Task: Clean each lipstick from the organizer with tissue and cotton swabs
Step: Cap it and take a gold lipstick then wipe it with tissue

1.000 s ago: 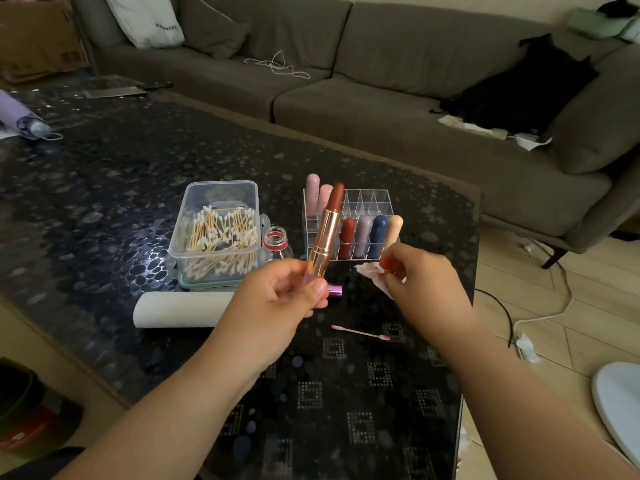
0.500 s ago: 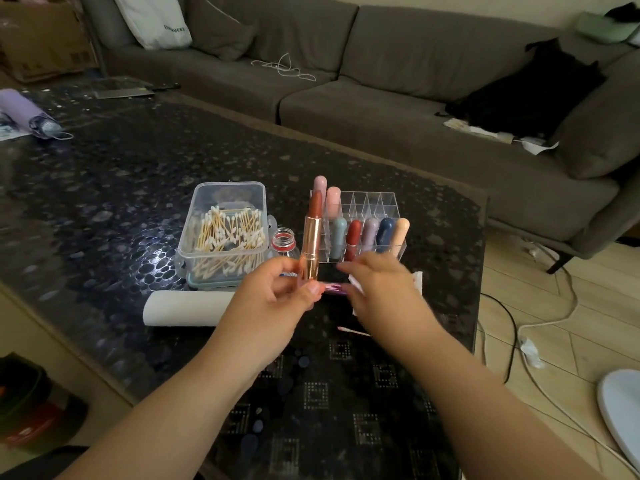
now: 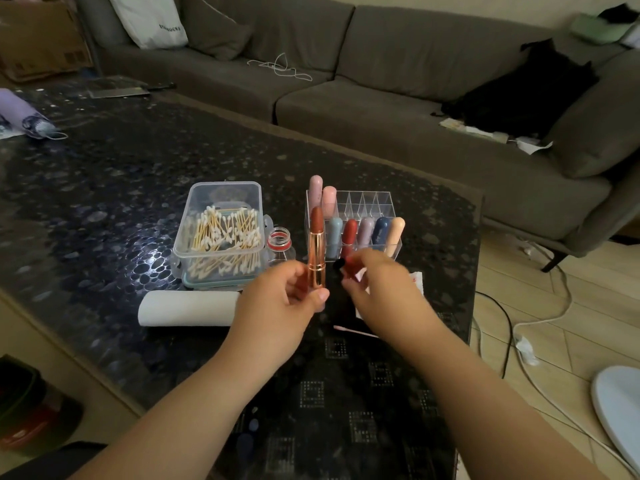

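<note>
change: right hand (image 3: 377, 282) lifted from table (image 3: 104, 188), now beside lipstick (image 3: 317, 251)
left hand (image 3: 280, 299): grips lipstick upright
right hand: fingers pinch dark cap (image 3: 341, 264)

Grey sofa (image 3: 398, 109) (black garment (image 3: 526, 95))

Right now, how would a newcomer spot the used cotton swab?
Start at the clear organizer on the dark table. Just nearer, below the right hand, one swab lies alone on the tabletop, pink-tipped, unlike the white ones boxed left.
</note>
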The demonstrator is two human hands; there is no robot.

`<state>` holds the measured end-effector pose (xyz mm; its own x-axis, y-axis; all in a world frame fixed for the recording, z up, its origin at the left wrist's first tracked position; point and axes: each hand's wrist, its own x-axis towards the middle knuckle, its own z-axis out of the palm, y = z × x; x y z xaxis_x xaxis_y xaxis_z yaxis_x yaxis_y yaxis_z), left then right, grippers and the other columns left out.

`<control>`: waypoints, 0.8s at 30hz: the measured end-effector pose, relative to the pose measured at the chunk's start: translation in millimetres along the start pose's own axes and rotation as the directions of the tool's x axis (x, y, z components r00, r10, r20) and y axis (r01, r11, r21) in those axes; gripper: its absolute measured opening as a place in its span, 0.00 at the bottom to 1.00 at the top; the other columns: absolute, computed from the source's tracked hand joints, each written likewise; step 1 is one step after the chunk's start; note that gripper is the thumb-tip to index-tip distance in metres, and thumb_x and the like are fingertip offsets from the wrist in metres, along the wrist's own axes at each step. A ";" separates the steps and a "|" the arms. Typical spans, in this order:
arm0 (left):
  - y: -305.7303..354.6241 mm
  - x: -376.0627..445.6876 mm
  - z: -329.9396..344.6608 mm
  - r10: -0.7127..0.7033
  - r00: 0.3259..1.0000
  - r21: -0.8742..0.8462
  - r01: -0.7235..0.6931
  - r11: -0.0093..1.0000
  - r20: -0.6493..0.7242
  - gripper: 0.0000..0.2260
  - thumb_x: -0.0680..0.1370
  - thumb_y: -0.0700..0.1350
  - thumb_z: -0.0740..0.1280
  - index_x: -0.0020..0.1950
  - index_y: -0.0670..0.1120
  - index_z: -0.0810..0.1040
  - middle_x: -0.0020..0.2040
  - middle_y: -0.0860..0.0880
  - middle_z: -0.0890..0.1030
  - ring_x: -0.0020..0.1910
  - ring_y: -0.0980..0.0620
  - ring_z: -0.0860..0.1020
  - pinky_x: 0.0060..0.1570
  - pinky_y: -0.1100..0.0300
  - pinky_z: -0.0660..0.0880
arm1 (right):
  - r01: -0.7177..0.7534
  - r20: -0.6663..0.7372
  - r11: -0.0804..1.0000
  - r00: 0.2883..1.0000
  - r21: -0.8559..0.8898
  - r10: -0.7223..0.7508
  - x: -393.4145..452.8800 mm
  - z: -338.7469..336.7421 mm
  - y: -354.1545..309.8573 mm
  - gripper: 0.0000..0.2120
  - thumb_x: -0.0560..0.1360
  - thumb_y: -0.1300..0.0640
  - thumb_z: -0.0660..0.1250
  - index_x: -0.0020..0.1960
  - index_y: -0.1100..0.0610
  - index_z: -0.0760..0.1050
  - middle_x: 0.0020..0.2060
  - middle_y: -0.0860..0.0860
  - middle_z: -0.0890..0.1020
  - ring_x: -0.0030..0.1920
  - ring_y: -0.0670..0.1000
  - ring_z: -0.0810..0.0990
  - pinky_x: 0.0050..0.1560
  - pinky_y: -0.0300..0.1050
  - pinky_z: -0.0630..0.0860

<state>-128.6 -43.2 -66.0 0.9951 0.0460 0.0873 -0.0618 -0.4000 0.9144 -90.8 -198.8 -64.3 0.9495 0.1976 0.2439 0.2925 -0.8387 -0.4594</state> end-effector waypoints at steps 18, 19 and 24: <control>-15.7 14.6 34.9 0.025 1.000 0.217 -0.027 0.976 0.012 0.10 0.72 0.41 0.73 0.44 0.54 0.76 0.40 0.55 0.81 0.42 0.59 0.79 0.48 0.60 0.77 | -0.193 0.183 0.956 0.971 0.222 0.153 -30.4 -35.9 8.4 0.11 0.71 0.54 0.73 0.49 0.45 0.73 0.41 0.39 0.78 0.40 0.39 0.80 0.39 0.26 0.75; -15.8 14.2 35.2 0.031 0.999 0.215 -0.032 0.976 0.008 0.10 0.72 0.41 0.73 0.44 0.54 0.76 0.41 0.54 0.81 0.42 0.59 0.79 0.48 0.60 0.77 | -0.192 0.190 0.954 0.970 0.229 0.150 -30.9 -36.0 8.3 0.10 0.71 0.54 0.73 0.48 0.45 0.74 0.41 0.39 0.78 0.40 0.39 0.80 0.40 0.27 0.76; -12.8 0.7 32.2 0.096 0.991 0.223 -0.074 0.972 -0.090 0.17 0.69 0.44 0.76 0.49 0.53 0.70 0.44 0.56 0.74 0.41 0.60 0.74 0.38 0.75 0.69 | -0.181 0.188 0.960 0.972 0.212 0.141 -31.7 -38.2 6.8 0.09 0.71 0.53 0.73 0.45 0.43 0.74 0.41 0.38 0.78 0.41 0.38 0.79 0.38 0.25 0.74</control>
<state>-124.7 -67.5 -90.4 0.9735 0.0896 0.2103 -0.1167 -0.5963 0.7942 -123.2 -230.1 -42.6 0.9856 0.1689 0.0115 0.1336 -0.7337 -0.6662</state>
